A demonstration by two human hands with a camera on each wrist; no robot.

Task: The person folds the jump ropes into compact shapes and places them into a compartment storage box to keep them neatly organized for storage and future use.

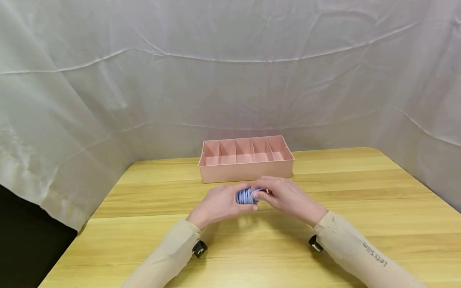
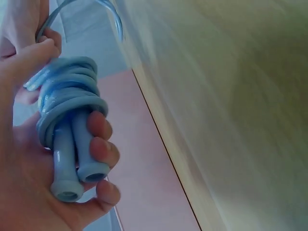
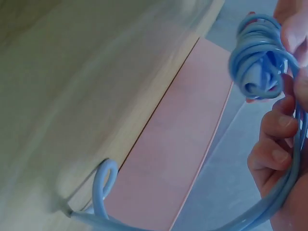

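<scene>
A light blue cable bundle (image 1: 245, 196) is held just above the wooden table (image 1: 360, 192), in front of the pink divided tray (image 1: 246, 169). My left hand (image 1: 220, 204) grips the bundle (image 2: 67, 125), fingers curled round its folded loops with turns of cable wound about them. My right hand (image 1: 284, 195) pinches the loose cable (image 3: 284, 192) at the bundle (image 3: 257, 57). A free loop of cable (image 3: 103, 185) trails away near the tray's wall.
The pink tray has several compartments, all showing bare floors. White cloth (image 1: 230, 80) hangs behind and on both sides of the table. The table's left edge (image 1: 83, 230) drops to a dark gap.
</scene>
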